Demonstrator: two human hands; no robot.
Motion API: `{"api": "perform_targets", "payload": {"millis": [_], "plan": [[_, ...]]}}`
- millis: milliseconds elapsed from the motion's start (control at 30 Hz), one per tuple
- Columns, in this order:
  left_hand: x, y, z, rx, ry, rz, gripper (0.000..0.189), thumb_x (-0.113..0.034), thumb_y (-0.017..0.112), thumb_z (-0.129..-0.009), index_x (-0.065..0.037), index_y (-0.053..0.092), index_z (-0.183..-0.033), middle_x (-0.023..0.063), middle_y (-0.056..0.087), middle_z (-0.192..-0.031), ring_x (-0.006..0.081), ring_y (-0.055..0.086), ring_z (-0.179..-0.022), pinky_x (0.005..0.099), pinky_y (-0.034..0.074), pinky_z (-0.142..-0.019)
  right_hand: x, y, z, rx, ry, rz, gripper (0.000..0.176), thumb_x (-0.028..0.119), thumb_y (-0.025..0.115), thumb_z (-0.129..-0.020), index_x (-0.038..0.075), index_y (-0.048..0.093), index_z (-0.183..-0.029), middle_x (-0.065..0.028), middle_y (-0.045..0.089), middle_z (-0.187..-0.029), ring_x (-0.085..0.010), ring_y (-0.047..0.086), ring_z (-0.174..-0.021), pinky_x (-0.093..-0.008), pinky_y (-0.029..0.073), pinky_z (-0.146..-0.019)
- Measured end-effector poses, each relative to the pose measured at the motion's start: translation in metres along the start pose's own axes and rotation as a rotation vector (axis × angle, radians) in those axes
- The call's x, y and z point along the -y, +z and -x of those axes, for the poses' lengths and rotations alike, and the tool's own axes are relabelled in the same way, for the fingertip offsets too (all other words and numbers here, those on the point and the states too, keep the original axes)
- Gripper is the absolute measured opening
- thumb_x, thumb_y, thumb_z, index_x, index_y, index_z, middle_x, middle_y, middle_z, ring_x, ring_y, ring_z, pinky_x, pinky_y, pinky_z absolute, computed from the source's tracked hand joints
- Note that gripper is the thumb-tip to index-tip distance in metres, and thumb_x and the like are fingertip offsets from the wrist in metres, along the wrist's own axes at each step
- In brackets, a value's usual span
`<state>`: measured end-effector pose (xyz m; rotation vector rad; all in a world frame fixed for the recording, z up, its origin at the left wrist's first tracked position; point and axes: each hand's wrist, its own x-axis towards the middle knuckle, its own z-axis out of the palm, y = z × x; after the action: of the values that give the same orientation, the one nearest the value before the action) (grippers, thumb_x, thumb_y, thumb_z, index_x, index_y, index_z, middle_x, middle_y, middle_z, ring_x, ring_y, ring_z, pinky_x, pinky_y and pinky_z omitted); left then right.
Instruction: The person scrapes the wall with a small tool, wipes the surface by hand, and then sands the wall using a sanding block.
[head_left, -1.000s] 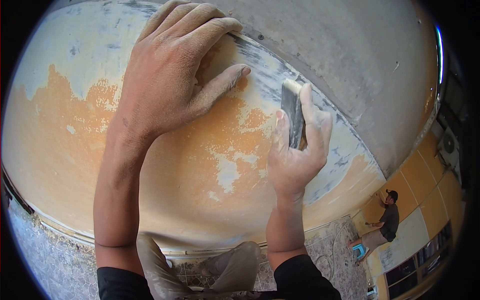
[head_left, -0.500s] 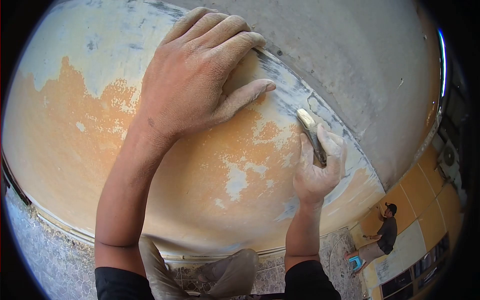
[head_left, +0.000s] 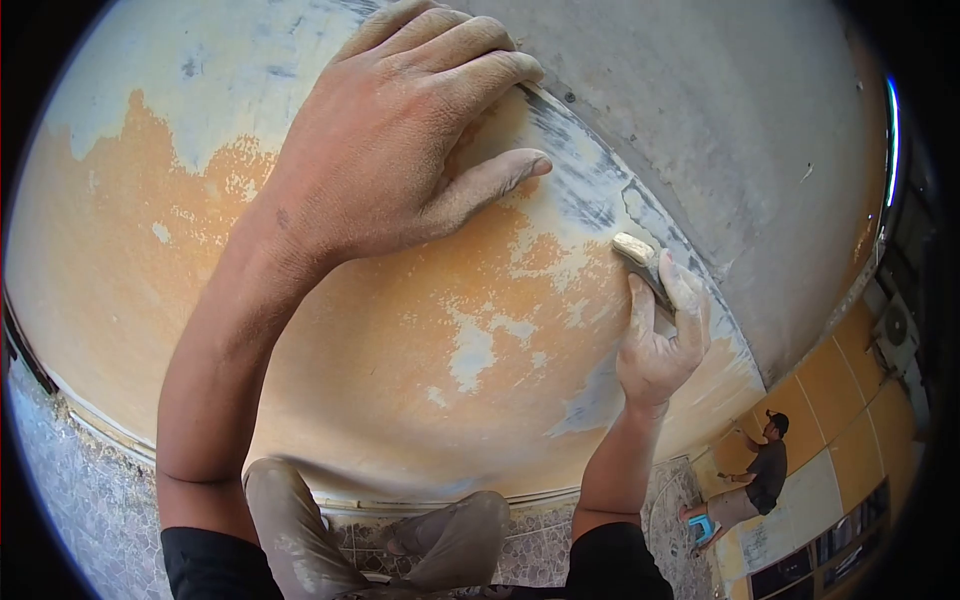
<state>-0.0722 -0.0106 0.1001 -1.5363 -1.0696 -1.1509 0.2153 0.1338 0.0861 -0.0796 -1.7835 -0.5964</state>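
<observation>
Orange and chalky white patches spread across a broad wall [head_left: 390, 370], its colours meeting in ragged, flaky borders. Along its edge the white is streaked with dark grey smudges, and a thin cracked line runs near the block. Beyond that edge lies a smooth, dull grey surface [head_left: 720, 150] with a few small marks.

From where I stand, the block [head_left: 636, 250] looks small and narrow, dark along its body, with a pale, blunt, rounded end. It sits near the wall's edge, tilted, gripped between the thumb and fingers of the right hand [head_left: 660, 355], which is coated in white dust. Those fingers hide its lower part, and I can't tell whether its pale end touches the wall.

The left hand [head_left: 385, 150] holds nothing; it lies spread on the wall, fingertips at the edge, thumb held out, skin powdery. Together with its forearm it covers a good stretch of the paint.

Below are two bent knees in dusty trousers [head_left: 300, 535] over a floor [head_left: 85, 500] patterned like broken stone. Off to the right, a person in a dark cap [head_left: 768, 470] sits on a blue stool [head_left: 702, 527], reaching to an orange-panelled wall [head_left: 855, 400].
</observation>
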Motion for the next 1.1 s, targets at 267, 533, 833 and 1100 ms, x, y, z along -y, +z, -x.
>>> {"api": "perform_targets", "payload": {"millis": [267, 533, 833, 1100], "plan": [[-0.010, 0.014, 0.003, -0.173, 0.003, -0.111, 0.048, -0.035, 0.080, -0.085, -0.009, 0.070, -0.124, 0.0100, 0.068, -0.122, 0.0320, 0.061, -0.114, 0.0442, 0.045, -0.107, 0.033, 0.039, -0.015, 0.044, -0.293, 0.111, 0.036, 0.010, 0.077, -0.087, 0.023, 0.075, -0.120, 0.0054, 0.072, -0.104, -0.0139, 0.064, -0.090, -0.0332, 0.042, -0.079], [-0.006, 0.015, 0.005, -0.179, -0.021, -0.101, 0.045, -0.033, 0.081, -0.083, -0.009, 0.071, -0.121, 0.0091, 0.068, -0.120, 0.0320, 0.062, -0.113, 0.0451, 0.045, -0.107, -0.007, 0.018, 0.007, -0.177, -0.051, 0.155, 0.041, 0.004, 0.078, -0.086, 0.015, 0.073, -0.125, -0.0011, 0.073, -0.107, -0.0156, 0.065, -0.090, -0.0302, 0.042, -0.078], [-0.008, 0.017, 0.004, -0.195, -0.020, -0.098, 0.045, -0.031, 0.081, -0.083, -0.008, 0.070, -0.121, 0.0097, 0.069, -0.119, 0.0321, 0.062, -0.114, 0.0456, 0.046, -0.107, 0.026, 0.028, -0.003, 0.029, -0.274, 0.191, 0.035, 0.005, 0.078, -0.088, 0.012, 0.074, -0.121, 0.0001, 0.073, -0.104, -0.0160, 0.063, -0.089, -0.0335, 0.042, -0.074], [-0.011, 0.017, 0.002, -0.200, -0.035, -0.091, 0.044, -0.030, 0.081, -0.083, -0.008, 0.070, -0.119, 0.0105, 0.068, -0.119, 0.0330, 0.061, -0.114, 0.0456, 0.045, -0.108, 0.030, 0.037, 0.010, -0.171, -0.016, 0.150, 0.038, 0.006, 0.076, -0.090, 0.015, 0.073, -0.127, -0.0009, 0.074, -0.105, -0.0159, 0.063, -0.086, -0.0293, 0.043, -0.075]]}}
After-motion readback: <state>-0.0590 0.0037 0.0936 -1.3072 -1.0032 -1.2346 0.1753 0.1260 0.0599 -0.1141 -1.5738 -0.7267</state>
